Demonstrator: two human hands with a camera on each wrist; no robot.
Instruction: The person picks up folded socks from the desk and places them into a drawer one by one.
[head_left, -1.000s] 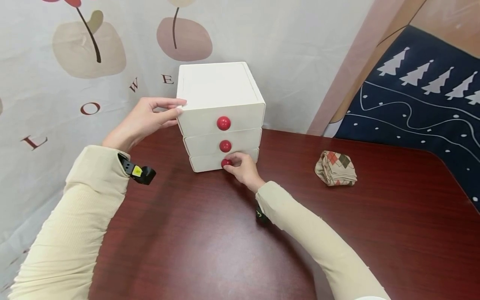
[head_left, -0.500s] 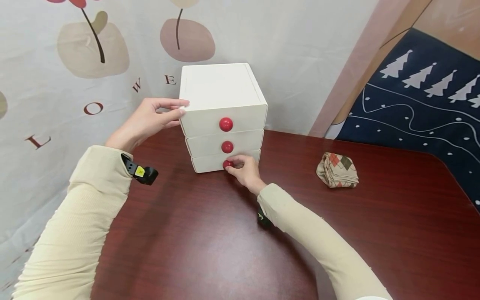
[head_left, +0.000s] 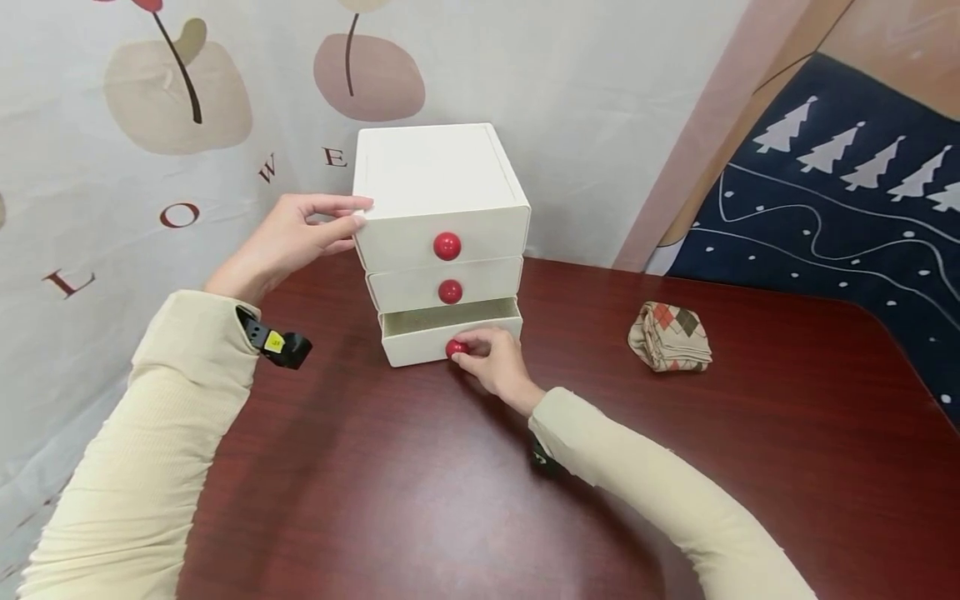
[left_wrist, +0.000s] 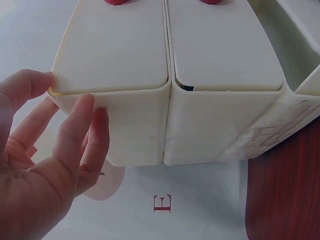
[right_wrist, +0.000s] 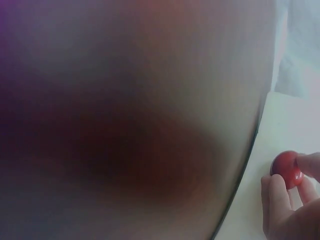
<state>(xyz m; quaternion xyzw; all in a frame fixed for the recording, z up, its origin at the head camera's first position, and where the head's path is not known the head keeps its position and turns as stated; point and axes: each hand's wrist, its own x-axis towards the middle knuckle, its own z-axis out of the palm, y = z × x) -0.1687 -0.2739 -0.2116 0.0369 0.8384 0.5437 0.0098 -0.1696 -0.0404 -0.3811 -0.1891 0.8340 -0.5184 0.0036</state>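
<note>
Centre frame: right hand [head_left: 495,362] pinches the bottom drawer's red knob [head_left: 455,348]; left hand [head_left: 300,237], fingers straight, braces the drawer unit [head_left: 438,179] (light-looking). Risk: a hard tug could slide the unit.

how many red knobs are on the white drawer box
3. The top knob and middle knob sit on closed drawers. The bottom knob is on the partly open bottom drawer, pinched by the right hand. The other sides of the box are out of view.
</note>
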